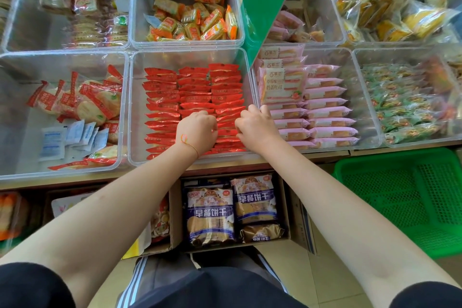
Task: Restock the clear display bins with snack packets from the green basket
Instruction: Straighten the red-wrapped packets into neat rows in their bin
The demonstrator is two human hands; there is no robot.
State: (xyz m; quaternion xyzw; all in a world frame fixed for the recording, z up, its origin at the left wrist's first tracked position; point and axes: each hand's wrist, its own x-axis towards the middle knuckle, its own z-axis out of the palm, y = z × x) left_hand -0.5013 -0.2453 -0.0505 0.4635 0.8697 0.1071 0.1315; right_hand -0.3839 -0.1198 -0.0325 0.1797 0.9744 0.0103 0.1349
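Note:
Red snack packets [192, 92] stand in three neat rows inside the clear middle bin [135, 107]. My left hand [197, 130] and my right hand [255, 125] are both down in the right-hand row near the bin's front, fingers curled among the red packets. Which packets each hand holds is hidden by the knuckles. The green basket [410, 197] sits low at the right, below the shelf, and looks empty.
Neighbouring clear bins hold pink packets [325, 112], orange packets [197, 20], round crackers [85, 102] and green packets [405, 107]. A green box [265, 2] leans over the back bins. Cardboard boxes with blue biscuit bags [232, 210] stand under the shelf.

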